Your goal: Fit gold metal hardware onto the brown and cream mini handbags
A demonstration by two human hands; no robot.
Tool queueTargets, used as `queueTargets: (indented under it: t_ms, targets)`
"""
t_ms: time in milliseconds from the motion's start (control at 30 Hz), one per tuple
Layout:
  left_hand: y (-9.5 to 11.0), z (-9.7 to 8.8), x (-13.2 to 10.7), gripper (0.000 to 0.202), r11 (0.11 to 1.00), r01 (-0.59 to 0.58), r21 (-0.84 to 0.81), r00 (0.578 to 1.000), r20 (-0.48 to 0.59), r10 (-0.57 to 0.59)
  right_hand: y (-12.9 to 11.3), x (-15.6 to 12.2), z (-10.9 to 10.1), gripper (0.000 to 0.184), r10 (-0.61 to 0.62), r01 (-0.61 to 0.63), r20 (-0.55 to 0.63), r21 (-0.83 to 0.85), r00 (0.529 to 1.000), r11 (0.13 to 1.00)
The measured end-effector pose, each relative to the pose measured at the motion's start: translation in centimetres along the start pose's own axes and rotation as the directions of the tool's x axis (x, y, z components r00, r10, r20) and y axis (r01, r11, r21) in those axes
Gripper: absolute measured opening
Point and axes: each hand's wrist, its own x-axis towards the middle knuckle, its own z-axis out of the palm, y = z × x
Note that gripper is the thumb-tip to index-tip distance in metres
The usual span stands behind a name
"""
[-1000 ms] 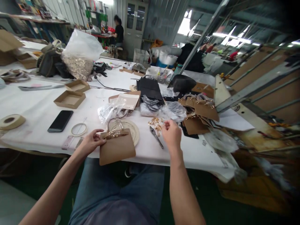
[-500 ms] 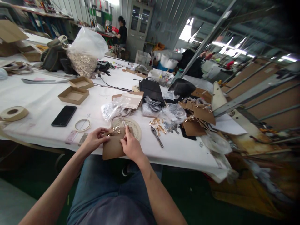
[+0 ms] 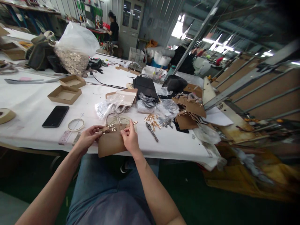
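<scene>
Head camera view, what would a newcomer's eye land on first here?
First, the brown leather piece with gold clasps along its top, held at the near edge of the white table by the left hand and right hand. Next, the scatter of small gold fittings just right of it, and the big clear bag of pale pieces at the far left.

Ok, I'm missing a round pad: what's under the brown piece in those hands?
A round beige disc peeks out past the brown piece, on the white table; its near part is covered.
</scene>
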Motion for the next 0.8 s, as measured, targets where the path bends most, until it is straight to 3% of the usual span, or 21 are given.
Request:
queueTargets:
  t_ms: [100, 200, 533, 667, 800]
  targets:
    - [-0.1, 0.8, 0.0, 0.091, 0.998, 0.035, -0.048, 0.999, 0.03, -0.034, -0.1, -0.2, -0.1, 0.09, -0.009, 0.009, 0.0, 0.031, 1.0, 0.999]
    - [-0.6, 1.6, 0.2, 0.101, 0.995, 0.071, -0.07, 0.995, -0.065, -0.076, -0.2, -0.3, 0.0, 0.087, -0.021, 0.021, -0.013, 0.053, 1.0, 0.998]
    - [-0.5, 3.2, 0.6, 0.071, 0.995, 0.08, -0.063, 0.985, -0.151, -0.089, 0.4, -0.1, 0.7, 0.077, 0.065, -0.051, -0.082, 0.157, 0.995, 0.986]
    - [-0.1, 3.5, -0.3, 0.068, 0.997, 0.051, -0.056, 0.982, -0.181, -0.06, -0.8, -0.4, 0.6, 0.05, 0.119, -0.104, -0.047, 0.241, 0.992, 0.965]
    - [0.8, 3.6, -1.7, 0.071, 0.997, 0.003, -0.076, 0.982, -0.188, -0.017, -3.6, -1.2, 0.7, 0.024, -0.05, 0.061, -0.113, 0.091, 0.992, 0.994]
